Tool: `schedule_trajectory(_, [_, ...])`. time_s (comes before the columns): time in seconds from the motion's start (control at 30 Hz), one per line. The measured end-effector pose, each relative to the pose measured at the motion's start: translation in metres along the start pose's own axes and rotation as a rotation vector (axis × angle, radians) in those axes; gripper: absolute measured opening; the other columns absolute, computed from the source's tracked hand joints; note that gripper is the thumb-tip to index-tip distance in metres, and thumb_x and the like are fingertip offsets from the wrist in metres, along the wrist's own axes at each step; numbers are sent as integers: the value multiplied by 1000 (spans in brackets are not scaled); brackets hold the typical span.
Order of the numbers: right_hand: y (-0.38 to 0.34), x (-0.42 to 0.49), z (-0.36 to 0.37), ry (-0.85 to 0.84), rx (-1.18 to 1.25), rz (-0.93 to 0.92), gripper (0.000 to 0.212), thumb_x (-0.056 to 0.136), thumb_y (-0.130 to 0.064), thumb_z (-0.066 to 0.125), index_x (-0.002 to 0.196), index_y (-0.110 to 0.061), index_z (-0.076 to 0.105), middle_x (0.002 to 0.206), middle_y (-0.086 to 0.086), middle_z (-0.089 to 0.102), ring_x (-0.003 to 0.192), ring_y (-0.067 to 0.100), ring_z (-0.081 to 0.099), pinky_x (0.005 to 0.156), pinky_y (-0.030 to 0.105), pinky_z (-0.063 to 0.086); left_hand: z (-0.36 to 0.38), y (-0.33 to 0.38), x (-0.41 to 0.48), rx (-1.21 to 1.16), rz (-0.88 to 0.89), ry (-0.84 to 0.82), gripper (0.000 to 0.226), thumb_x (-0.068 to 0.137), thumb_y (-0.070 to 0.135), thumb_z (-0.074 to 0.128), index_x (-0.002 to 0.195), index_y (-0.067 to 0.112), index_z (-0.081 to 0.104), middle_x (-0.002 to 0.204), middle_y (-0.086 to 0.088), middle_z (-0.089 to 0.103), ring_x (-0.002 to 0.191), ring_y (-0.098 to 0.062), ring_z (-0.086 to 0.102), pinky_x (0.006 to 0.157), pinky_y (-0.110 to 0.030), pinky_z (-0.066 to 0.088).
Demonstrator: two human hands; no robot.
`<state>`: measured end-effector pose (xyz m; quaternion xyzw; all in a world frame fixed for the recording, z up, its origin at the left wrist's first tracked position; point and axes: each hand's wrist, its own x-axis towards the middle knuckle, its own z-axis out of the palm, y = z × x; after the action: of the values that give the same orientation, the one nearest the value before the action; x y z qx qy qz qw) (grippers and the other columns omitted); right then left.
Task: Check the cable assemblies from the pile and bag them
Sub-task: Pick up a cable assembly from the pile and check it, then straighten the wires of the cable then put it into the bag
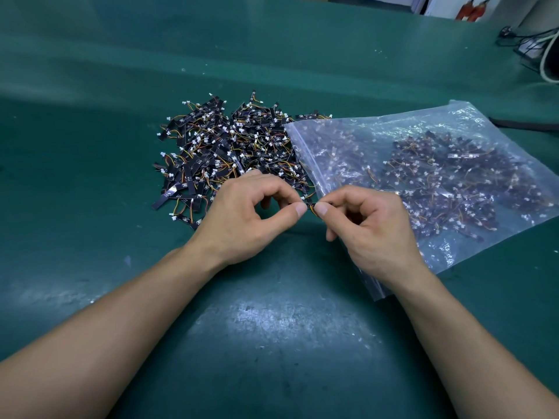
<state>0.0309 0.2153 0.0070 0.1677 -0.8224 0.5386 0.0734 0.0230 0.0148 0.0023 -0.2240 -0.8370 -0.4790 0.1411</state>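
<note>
Cable assembly (310,207), a single one, was held between the two hands just in front of the pile, low over the worktop (272,328). It was mostly hidden. Only a short dark bit and a hint of orange-yellow wire showed between the thumbs.

Judging by its fellows, each cable assembly was a flat black strip with thin coloured wires ending in a small white connector. Such a piece looked very light. The strip was probably fairly stiff, the wires soft and springy, and the joints likely the weak spots. It would be best taken by the strip or the connector body, not tugged by the wires, and the loose pieces could easily snag one another.

The left hand (242,219) pinched one end between thumb and forefinger, its other fingers curled. The right hand (372,231) pinched the other end the same way, thumb tips almost meeting.

Behind the hands lay the pile (223,149), a loose tangled heap. To its right a clear zip bag (423,176) lay flat, its mouth edge overlapping the heap, many assemblies already inside, and the right wrist lay across its near corner. Black cables (526,43) sat at the far right edge.
</note>
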Motion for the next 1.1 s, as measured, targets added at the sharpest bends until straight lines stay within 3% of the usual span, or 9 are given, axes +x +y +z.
schedule_trajectory(0.17, [0,0,1,18,10,13,11,89,-30,68,79,-31,72,54,-6,64,46,5,48,50,17,36,-1,-1,1,9,11,-20,7,87,25,70,81,21,72,75,20,63,73,-3,53,71,-19,39])
schedule_trajectory(0.3, [2,0,1,26,21,43,13,90,-34,62,92,-28,74,54,-1,62,46,9,46,51,19,36,-2,-2,1,26,16,-11,8,87,20,70,79,21,71,74,20,62,73,-6,53,70,-21,40])
schedule_trajectory(0.4, [10,3,-4,107,-156,81,15,84,-26,65,97,-30,72,56,-10,59,47,5,46,56,22,41,-1,-4,2,21,-46,21,9,86,26,70,77,28,70,71,20,63,75,-6,55,70,-20,41])
schedule_trajectory(0.57, [15,5,-10,80,-494,137,32,76,-30,79,106,-35,67,76,-23,62,64,9,60,72,39,55,-1,-7,2,53,-125,52,17,85,39,69,69,37,63,68,16,64,76,-11,56,71,-21,42])
schedule_trajectory(0.73, [13,7,-13,170,-493,123,27,78,-24,63,103,-33,71,76,-30,64,62,2,61,69,28,54,0,-9,3,82,-160,77,23,87,38,68,69,24,67,70,18,64,74,-10,52,72,-16,37])
schedule_trajectory(0.8, [12,8,-14,209,-453,129,29,77,-26,60,102,-32,72,74,-33,62,60,3,60,65,24,51,0,-9,3,101,-166,53,18,87,37,65,72,27,68,69,24,64,78,-9,53,74,-19,41])
schedule_trajectory(1.1, [5,7,-17,343,-326,50,28,75,-24,60,100,-32,71,79,-21,64,55,7,57,62,23,48,24,9,23,205,-121,-5,19,90,38,63,84,25,77,80,14,72,81,-16,55,83,-35,47])
